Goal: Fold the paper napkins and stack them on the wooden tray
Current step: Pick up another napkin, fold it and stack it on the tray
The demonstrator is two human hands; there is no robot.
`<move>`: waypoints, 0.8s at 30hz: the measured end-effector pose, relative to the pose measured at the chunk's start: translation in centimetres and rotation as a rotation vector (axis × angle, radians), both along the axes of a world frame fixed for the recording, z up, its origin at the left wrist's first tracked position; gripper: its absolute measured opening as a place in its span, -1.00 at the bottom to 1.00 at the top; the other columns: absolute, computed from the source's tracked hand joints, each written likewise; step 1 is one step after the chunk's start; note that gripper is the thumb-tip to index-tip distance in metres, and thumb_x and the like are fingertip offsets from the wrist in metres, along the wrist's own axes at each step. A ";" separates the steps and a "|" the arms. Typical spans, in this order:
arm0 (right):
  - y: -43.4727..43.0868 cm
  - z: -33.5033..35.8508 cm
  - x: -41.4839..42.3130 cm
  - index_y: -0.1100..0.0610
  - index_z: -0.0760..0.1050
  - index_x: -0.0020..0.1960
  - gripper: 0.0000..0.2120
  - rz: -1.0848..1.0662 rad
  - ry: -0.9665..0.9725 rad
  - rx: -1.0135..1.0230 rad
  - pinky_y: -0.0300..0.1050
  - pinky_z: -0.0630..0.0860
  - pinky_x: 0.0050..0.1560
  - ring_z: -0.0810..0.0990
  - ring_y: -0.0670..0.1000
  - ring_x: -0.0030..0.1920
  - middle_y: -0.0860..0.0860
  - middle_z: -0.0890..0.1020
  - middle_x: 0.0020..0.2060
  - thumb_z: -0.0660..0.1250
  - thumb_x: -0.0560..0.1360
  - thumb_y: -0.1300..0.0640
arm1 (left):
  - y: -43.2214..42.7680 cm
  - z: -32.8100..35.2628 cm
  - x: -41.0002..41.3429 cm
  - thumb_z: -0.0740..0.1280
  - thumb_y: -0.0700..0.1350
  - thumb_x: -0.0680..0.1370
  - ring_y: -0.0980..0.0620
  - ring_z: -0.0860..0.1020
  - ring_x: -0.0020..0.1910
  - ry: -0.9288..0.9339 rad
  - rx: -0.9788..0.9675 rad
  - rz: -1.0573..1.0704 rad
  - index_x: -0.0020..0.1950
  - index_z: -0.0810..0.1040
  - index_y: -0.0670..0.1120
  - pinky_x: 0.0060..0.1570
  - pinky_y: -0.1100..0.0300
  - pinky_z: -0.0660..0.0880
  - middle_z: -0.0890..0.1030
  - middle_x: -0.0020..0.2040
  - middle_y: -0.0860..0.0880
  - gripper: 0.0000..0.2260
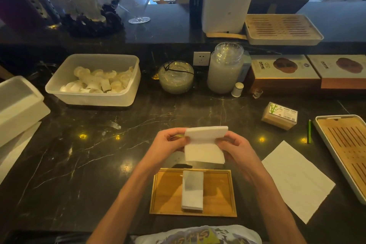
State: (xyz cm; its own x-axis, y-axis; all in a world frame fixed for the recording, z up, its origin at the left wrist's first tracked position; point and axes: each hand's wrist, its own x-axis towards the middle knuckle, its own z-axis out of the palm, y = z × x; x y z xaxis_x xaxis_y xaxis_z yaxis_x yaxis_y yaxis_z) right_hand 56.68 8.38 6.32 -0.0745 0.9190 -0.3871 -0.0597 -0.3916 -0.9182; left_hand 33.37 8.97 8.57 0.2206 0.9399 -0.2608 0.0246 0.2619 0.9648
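Printed fabric of the person's shirt (198, 235) fills the bottom edge, and both bare forearms reach forward from it over the dark marble table (79, 154). Just beyond the shirt lies the wooden tray (168, 194), a flat rectangle with a raised rim. On its middle rests a narrow stack of folded napkins (192, 192), long side running away from the camera.

Above the tray's far edge, both hands hold a white paper napkin (205, 144) in the air, clear of the table. It is bent across its width: the upper part forms a thick folded band, and the lower part hangs down as a looser sheet. The left hand (168, 142) grips the napkin's left edge at the crease, its fingers (174, 132) closed onto the paper with the thumb in front. The right hand (235, 146) pinches the right edge at the same height, its fingers (223, 139) pressed together on the paper.

To the right of the tray, an unfolded napkin sheet (297, 180) lies flat and skewed on the table, well apart from the hands. Farther right sits a slatted bamboo tray (346, 148) in a pale frame.
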 end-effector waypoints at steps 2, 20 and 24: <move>-0.1 0.2 -0.1 -0.12 0.70 -0.02 -0.77 0.008 -0.030 0.037 -0.21 0.67 -0.18 0.70 -0.14 -0.01 -0.18 0.73 -0.10 0.39 0.57 0.20 | -0.2 -0.1 0.0 0.39 -0.20 0.59 0.04 0.66 0.15 -0.037 -0.010 0.007 0.07 0.74 0.08 0.04 0.15 0.66 0.71 0.12 0.08 -0.79; -0.4 0.2 -0.3 -0.21 0.55 0.25 -0.77 0.042 0.031 0.049 -0.03 0.70 0.02 0.66 -0.02 0.14 -0.11 0.66 0.12 0.31 0.62 -0.01 | -0.9 -1.5 0.6 0.46 -0.23 0.53 0.06 0.64 0.18 -0.125 -0.111 0.077 0.17 0.60 0.27 0.03 0.16 0.65 0.68 0.15 0.10 -0.59; -0.5 -0.4 -0.4 -0.18 0.46 0.34 -0.54 0.055 -0.056 0.021 -0.10 0.71 -0.08 0.72 -0.02 0.06 -0.07 0.70 0.02 0.48 0.52 0.11 | -1.4 -1.9 0.8 0.49 -0.23 0.50 0.08 0.64 0.16 -0.042 -0.072 0.098 0.13 0.58 0.34 -0.05 0.20 0.66 0.63 0.18 0.09 -0.54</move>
State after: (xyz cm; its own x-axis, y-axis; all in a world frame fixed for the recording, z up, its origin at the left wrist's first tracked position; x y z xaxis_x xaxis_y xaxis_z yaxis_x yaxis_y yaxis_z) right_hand 56.26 7.83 5.93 -0.1038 0.9223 -0.3724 0.0134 -0.3731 -0.9277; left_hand 34.17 7.59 6.70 0.1408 0.9366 -0.3209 -0.0442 0.3297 0.9430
